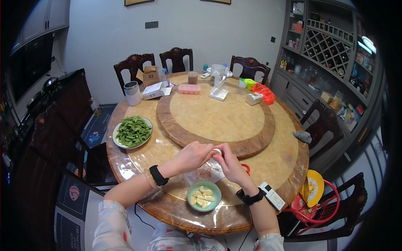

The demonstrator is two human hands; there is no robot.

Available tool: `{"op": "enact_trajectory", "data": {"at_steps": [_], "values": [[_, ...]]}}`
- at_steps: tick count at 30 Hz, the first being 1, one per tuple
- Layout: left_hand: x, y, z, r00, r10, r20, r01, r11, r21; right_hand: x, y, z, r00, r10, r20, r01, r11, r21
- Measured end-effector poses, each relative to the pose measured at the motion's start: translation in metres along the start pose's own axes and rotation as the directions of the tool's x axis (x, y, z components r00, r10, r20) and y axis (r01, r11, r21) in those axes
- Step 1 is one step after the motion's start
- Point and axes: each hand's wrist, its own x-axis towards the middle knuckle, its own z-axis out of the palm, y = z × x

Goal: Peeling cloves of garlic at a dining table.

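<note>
My left hand (pixel 195 156) and my right hand (pixel 231 167) meet above the near side of the round table. Between their fingertips is a small whitish piece (pixel 217 152), probably a garlic clove, partly covered by the fingers. Just below the hands stands a green bowl (pixel 189 200) holding several peeled garlic cloves (pixel 201 194). Behind the bowl lies a thin sheet (pixel 196 176) with brownish bits on it, perhaps garlic skins. Red-handled scissors (pixel 247 169) show beside my right hand, their blades mostly hidden. A plate (pixel 117 140) of cut green beans (pixel 133 131) sits to the left.
A round turntable (pixel 216 116) fills the table's middle, bearing a pink lidded box (pixel 189 89), a tissue pack (pixel 219 93) and a clear jar (pixel 254 98). Near my right wrist lies a white remote control (pixel 272 196). A grey cloth (pixel 302 136) rests at the right edge.
</note>
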Motion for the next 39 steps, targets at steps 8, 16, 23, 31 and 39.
{"op": "enact_trajectory", "data": {"at_steps": [8, 16, 23, 31, 39], "values": [[0.001, -0.003, 0.007, 0.976, -0.215, 0.019, 0.212, 0.938, -0.272, 0.001, 0.015, -0.005, 0.999, -0.028, 0.025, 0.026, 0.997, 0.076], [-0.004, -0.012, 0.01, 0.933, -0.281, 0.226, 0.315, 0.94, -0.131, 0.002, 0.035, -0.035, 0.978, 0.125, 0.164, -0.186, 0.879, 0.438], [-0.008, -0.01, 0.012, 0.963, -0.118, 0.244, 0.131, 0.991, -0.036, 0.004, 0.039, -0.034, 0.933, 0.274, 0.234, -0.352, 0.832, 0.429], [0.006, 0.006, -0.003, 0.965, -0.201, 0.17, 0.204, 0.979, -0.003, 0.003, 0.03, -0.011, 0.956, 0.268, 0.123, -0.293, 0.813, 0.503], [0.011, 0.012, 0.0, 0.871, -0.311, 0.38, 0.446, 0.824, -0.348, 0.002, 0.031, 0.006, 0.974, 0.216, -0.067, -0.187, 0.935, 0.3]]}}
